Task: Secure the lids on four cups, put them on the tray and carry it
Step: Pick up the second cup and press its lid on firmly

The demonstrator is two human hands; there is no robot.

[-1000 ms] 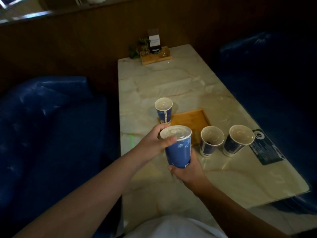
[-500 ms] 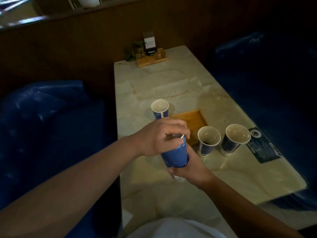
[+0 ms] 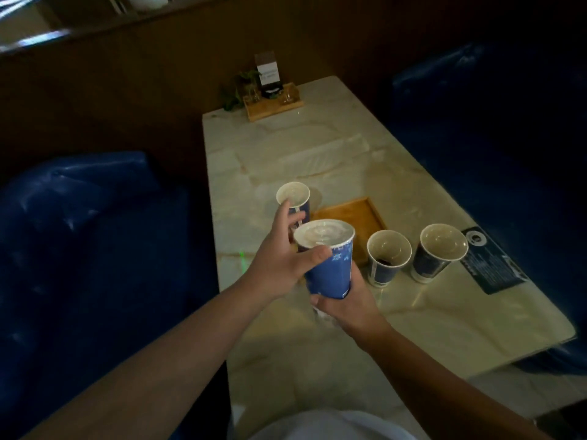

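Note:
A blue paper cup (image 3: 330, 271) with a clear lid (image 3: 323, 232) on its rim is held above the marble table (image 3: 317, 160). My right hand (image 3: 346, 308) grips the cup from below. My left hand (image 3: 279, 254) wraps its upper side, thumb just under the rim. Three more blue cups stand on the table: one (image 3: 293, 198) behind my left hand, one (image 3: 387, 258) just right of the held cup with dark liquid inside, and one (image 3: 440, 250) further right. A small wooden tray (image 3: 352, 214) lies behind the held cup, with nothing on it.
A dark printed card (image 3: 494, 262) lies flat at the table's right edge. A wooden stand with a sign and a small plant (image 3: 270, 93) sits at the far end. Blue padded seats (image 3: 79, 249) flank the table on both sides.
My left hand has come off the top of the lid and moved down to the cup's upper side, so the lid shows again. The cup stays in my right hand.

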